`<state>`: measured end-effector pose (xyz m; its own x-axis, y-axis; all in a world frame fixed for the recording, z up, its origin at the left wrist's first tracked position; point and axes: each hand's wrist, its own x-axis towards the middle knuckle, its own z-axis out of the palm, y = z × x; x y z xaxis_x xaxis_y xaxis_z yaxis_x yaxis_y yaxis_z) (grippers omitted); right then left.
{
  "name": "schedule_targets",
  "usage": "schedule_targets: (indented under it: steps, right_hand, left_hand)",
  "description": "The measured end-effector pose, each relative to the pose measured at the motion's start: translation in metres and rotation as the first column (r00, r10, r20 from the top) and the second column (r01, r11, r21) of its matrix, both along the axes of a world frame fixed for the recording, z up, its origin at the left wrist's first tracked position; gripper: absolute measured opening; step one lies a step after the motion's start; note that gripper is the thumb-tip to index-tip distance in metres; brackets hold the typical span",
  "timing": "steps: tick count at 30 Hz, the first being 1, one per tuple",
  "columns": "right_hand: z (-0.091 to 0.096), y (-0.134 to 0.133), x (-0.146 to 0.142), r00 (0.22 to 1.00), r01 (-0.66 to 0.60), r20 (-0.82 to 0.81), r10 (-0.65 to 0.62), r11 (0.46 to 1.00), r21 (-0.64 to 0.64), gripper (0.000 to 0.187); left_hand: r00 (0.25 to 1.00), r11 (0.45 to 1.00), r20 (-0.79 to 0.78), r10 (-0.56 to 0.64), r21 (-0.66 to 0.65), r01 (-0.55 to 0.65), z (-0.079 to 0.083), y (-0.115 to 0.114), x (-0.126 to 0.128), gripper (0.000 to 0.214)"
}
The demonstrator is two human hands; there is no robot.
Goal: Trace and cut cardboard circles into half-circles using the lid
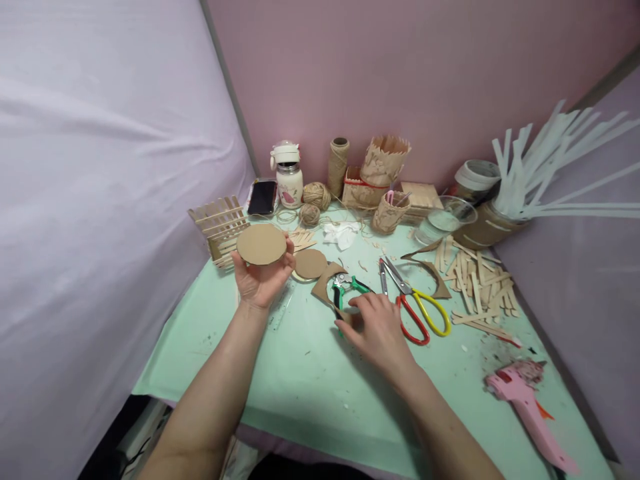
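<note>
My left hand (260, 280) is raised above the pale green table (300, 373) and holds a round cardboard disc (261, 244) by its lower edge, fingers curled under it. My right hand (377, 330) lies palm down on the table with its fingers over the handles of green-handled cutters (347, 287), which rest on a cardboard scrap with a round hole (325, 283). Whether those fingers grip the handles is not clear. A second cardboard disc (310, 263) lies flat between my hands.
Red and yellow scissors (415, 307) lie right of my right hand, beside a heap of wooden sticks (477, 280). A pink glue gun (525, 400) sits at the front right. Twine balls (316, 195), a bottle (289, 177), a phone (263, 197) and stick-built holders (223, 227) line the back.
</note>
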<state>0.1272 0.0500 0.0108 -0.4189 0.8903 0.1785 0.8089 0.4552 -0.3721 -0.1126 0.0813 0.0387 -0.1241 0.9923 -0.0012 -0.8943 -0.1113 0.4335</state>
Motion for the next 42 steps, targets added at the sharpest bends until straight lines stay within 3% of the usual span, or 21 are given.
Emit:
schedule_targets:
  steps: [3, 7, 15, 21, 29, 33, 35, 38, 42]
  right_hand:
    - [0.0, -0.001, -0.015, 0.986, 0.061, 0.157, -0.06, 0.998, 0.001, 0.029]
    - [-0.001, 0.001, -0.025, 0.969, 0.091, 0.231, -0.087, 0.996, -0.008, 0.016]
    - [-0.004, 0.017, -0.011, 0.928, 0.195, 0.319, -0.194, 0.98, 0.028, 0.013]
    - [-0.004, 0.027, -0.001, 0.93, 0.216, 0.295, -0.219, 0.975, 0.044, 0.014]
    - [-0.006, 0.018, 0.009, 0.97, 0.186, 0.148, -0.191, 0.982, 0.044, 0.011]
    - [-0.003, 0.019, 0.013, 0.979, 0.199, -0.054, -0.197, 0.98, 0.025, 0.018]
    - [-0.002, 0.024, 0.015, 0.945, 0.24, -0.225, -0.239, 0.97, -0.024, 0.02]
    - [0.0, 0.035, 0.019, 0.816, 0.315, -0.473, -0.333, 0.942, -0.12, 0.021]
    - [0.008, 0.045, 0.026, 0.705, 0.397, -0.579, -0.41, 0.904, -0.157, 0.026]
  left_hand:
    - [0.999, 1.0, 0.027, 0.027, -0.012, -0.027, 0.001, 0.0, -0.002, 0.077]
    - [0.999, 0.999, 0.029, 0.028, -0.024, -0.027, 0.002, 0.0, -0.004, 0.077]
    - [0.999, 0.998, 0.016, 0.05, -0.039, -0.049, 0.002, 0.0, -0.007, 0.077]
    - [0.999, 0.999, 0.001, 0.04, -0.032, -0.04, 0.002, 0.0, -0.006, 0.077]
    - [0.999, 0.999, 0.036, 0.024, -0.028, -0.023, 0.002, 0.001, -0.006, 0.078]
    - [0.999, 1.0, 0.036, 0.016, -0.021, -0.015, 0.0, 0.001, -0.005, 0.079]
    - [1.0, 1.0, 0.03, -0.009, -0.003, 0.009, -0.001, 0.001, -0.005, 0.081]
    - [0.999, 0.999, 0.019, -0.039, 0.007, 0.039, -0.002, 0.001, -0.005, 0.079]
    - [0.999, 0.999, 0.005, -0.045, 0.002, 0.045, -0.002, 0.0, -0.004, 0.076]
